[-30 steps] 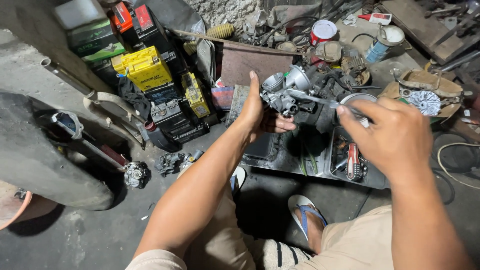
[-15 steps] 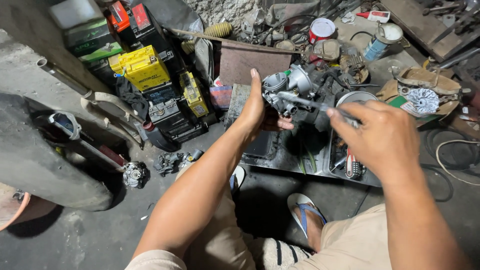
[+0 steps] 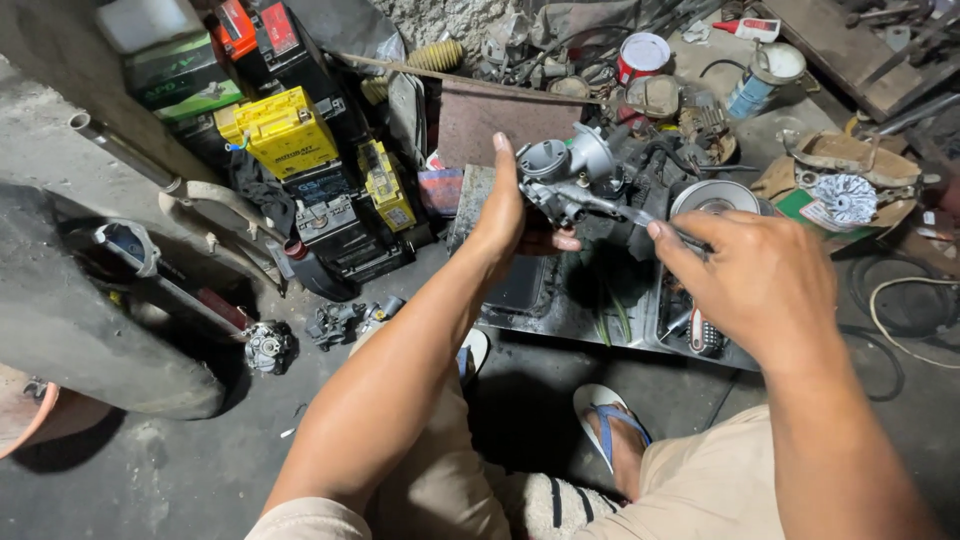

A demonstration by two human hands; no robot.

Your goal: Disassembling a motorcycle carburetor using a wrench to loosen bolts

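The carburettor [image 3: 570, 172] in the left hand [image 3: 510, 215] is dull silver-grey. Left of that hand sit a bright yellow battery [image 3: 280, 132] and a smaller yellow one [image 3: 385, 187]. Beyond the hands stands a red-and-white can [image 3: 642, 57]. Below the right hand [image 3: 755, 285], the sandal [image 3: 610, 420] is white with blue straps.
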